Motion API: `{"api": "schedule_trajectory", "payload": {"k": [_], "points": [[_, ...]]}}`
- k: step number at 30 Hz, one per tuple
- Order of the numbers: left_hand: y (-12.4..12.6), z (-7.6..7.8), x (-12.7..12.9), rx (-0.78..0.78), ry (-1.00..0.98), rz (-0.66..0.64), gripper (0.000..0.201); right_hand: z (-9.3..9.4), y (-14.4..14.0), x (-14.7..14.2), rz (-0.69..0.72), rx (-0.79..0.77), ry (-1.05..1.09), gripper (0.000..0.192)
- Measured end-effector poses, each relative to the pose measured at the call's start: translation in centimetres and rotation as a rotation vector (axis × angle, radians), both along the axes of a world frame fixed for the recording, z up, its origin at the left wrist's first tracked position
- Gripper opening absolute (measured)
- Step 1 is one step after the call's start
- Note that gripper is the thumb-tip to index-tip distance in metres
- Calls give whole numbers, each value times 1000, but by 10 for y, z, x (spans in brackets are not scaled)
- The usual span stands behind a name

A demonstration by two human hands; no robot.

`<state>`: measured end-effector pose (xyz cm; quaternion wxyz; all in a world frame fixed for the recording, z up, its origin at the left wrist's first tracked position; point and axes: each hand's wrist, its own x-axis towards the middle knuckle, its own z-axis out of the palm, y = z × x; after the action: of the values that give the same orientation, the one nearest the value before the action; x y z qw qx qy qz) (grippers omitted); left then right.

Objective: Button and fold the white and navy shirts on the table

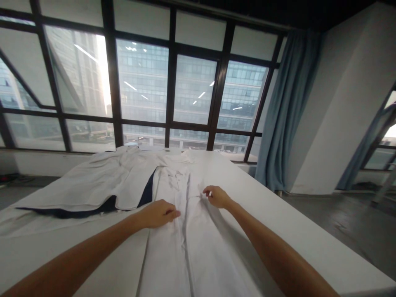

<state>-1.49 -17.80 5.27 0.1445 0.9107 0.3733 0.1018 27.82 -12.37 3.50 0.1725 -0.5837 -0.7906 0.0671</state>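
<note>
my left hand (161,213) rests knuckles-up on the white garment (185,231), fingers curled loosely, fingertips touching the cloth near its centre seam; i cannot tell whether any fabric is pinched under it. my right hand (216,196) sits just beyond, on the right of the seam, with thumb and forefinger closed on a small fold of the same cloth, other fingers bent. the garment lies flat and lengthwise on the white worktop (309,243), running from the near edge away toward the window (192,90). a second white garment (93,181) with a dark lining lies spread to the left, its edge touching the first. a blue curtain (278,115) hangs at the right of the window.
</note>
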Motion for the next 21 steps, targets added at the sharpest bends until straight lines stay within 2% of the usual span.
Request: {"api": "schedule_trajectory", "payload": {"k": [3, 5, 9, 11, 15, 18, 21], "points": [[6, 2, 34, 83, -19, 154, 54, -1, 38, 12, -133, -4, -158, 65], [11, 2, 59, 126, -14, 212, 59, -6, 66, 13, -166, -1, -206, 71], [21, 3, 101, 142, 61, 264, 81, -23, 122, 8, -154, 42, -161, 55], [26, 3, 113, 113, 90, 308, 82, -29, 149, 7, -94, 69, -93, 45], [40, 0, 117, 54, 113, 349, 58, -25, 197, 13, 44, 142, 67, 34], [59, -2, 106, -12, 86, 374, 39, -5, 222, 14, 47, 115, 73, 31], [78, -1, 93, -142, -19, 409, 29, 20, 236, 1, 73, 76, -52, 31]]}}
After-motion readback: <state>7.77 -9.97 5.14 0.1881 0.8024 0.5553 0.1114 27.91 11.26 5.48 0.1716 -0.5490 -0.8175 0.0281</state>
